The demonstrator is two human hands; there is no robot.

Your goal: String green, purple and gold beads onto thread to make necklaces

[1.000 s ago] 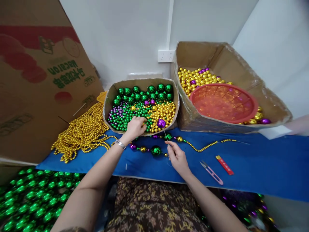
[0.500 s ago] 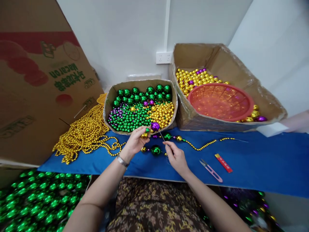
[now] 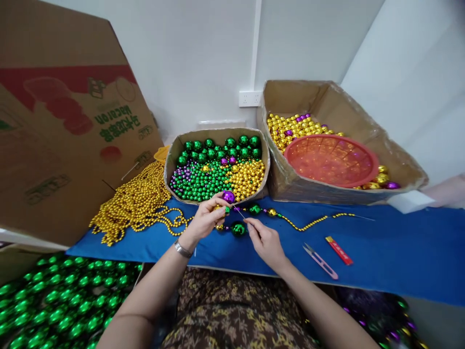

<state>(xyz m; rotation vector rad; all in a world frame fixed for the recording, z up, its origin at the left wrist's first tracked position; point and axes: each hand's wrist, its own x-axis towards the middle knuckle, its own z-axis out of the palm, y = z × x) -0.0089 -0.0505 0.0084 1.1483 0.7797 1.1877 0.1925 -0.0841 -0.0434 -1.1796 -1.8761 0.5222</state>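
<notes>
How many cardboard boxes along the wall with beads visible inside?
2: the smaller box, beyond the left hand, and the larger box to its right, with the red basket in it. Printed carton at left not counted: its inside is hidden.

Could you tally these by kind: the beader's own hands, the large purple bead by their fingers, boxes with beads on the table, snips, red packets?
Hands: 2 (left hand, right hand)
Large purple bead: 1
Boxes: 2 (middle box, right box)
Snips: 1
Red packet: 1
Total: 7
</notes>
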